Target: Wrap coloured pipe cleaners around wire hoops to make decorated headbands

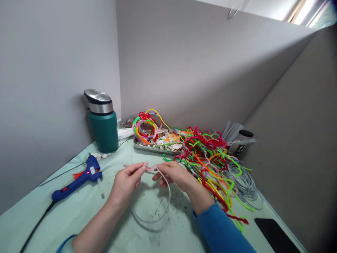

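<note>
Just above the middle of the table, my left hand (125,182) pinches a short pink pipe cleaner (151,169) between thumb and forefinger. The pink piece lies against a whitish-grey wire (169,196) bent into a large loop, which hangs down between my two hands. On the other side of the loop, my right hand (173,174) grips the wire at its top by the pink piece, its lower fingers curled loosely. Its exact grip is partly hidden behind the wire and the hand itself.
A blue glue gun (79,179) with a lit red light lies at left. Behind it stands a green flask (104,131). At the back, a metal tray (158,151) holds shells and colourful rings. Tangled pipe cleaners (207,147), grey wire coils (243,182) and a black phone (275,235) are at right.
</note>
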A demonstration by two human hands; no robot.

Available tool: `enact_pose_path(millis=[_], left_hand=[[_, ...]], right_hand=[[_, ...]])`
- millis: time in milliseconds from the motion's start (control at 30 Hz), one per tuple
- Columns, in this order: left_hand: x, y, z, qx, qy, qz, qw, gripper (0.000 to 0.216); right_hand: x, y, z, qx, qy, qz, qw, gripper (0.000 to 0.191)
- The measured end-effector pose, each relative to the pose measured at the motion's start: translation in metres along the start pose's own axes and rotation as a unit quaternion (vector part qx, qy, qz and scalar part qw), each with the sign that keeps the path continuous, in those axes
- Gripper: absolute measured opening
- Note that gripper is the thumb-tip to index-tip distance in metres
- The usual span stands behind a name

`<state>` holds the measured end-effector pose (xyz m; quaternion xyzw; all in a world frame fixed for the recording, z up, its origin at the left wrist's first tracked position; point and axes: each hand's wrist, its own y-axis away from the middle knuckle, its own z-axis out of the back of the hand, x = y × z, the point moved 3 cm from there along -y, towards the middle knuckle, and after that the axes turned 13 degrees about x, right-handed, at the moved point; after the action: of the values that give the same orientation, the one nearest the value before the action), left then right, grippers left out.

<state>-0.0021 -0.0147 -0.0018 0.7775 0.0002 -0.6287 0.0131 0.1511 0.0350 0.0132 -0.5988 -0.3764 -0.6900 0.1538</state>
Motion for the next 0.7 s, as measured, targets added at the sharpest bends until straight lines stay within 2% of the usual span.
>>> enact_pose_path(millis=[100,267,367,500,600,700], left_hand=[[0.003,-0.001,-0.001,0.034,0.000,0.009,0.999,0.044],[0.005,-0.001,-0.003,0.053,-0.019,0.030,0.998,0.043],[0.004,0.000,-0.006,0.061,-0.027,0.047,0.997,0.043],[0.002,0.001,-0.008,0.063,-0.031,0.064,0.996,0.044],[0.001,0.002,-0.009,0.063,-0.029,0.072,0.995,0.043],[0.001,0.002,-0.010,0.065,-0.028,0.071,0.995,0.042]], right_hand=[[0.002,-0.001,0.002,0.013,-0.062,0.077,0.995,0.028],[0.006,-0.002,0.006,-0.020,-0.108,0.169,0.980,0.022],[0.011,0.000,0.004,-0.057,-0.052,0.206,0.975,0.017],[0.019,0.005,-0.001,-0.107,0.081,0.259,0.957,0.012],[0.020,0.005,0.000,-0.134,0.142,0.264,0.945,0.012],[0.020,0.006,0.001,-0.143,0.156,0.259,0.942,0.013]])
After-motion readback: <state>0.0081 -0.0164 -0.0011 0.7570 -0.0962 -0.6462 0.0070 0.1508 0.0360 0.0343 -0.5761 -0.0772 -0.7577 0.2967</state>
